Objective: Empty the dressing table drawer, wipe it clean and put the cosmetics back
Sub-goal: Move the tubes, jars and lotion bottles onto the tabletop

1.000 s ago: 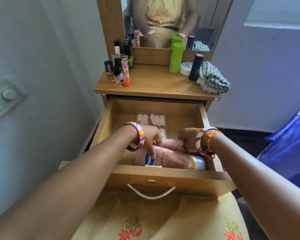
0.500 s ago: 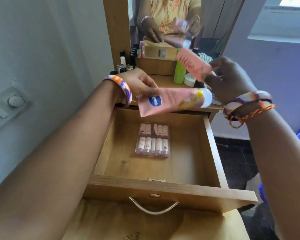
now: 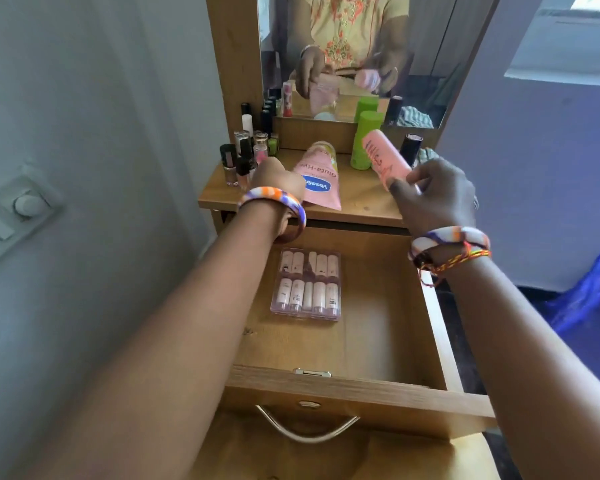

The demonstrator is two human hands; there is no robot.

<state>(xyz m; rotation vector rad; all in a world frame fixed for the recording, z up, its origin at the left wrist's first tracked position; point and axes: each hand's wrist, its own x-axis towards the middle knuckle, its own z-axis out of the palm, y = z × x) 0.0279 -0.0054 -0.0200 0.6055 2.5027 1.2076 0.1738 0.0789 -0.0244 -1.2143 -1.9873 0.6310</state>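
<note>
Emptying is nearly done: a lotion tube (image 3: 317, 180) is gripped on the tabletop (image 3: 361, 199) by the left hand (image 3: 278, 178), a pink tube (image 3: 385, 159) is pinched above it by the right hand (image 3: 437, 192), and only a clear case (image 3: 307, 284) is left in the unwiped drawer (image 3: 378, 323).

Pink tubes (image 3: 318, 180) above open drawer (image 3: 388, 327)
</note>
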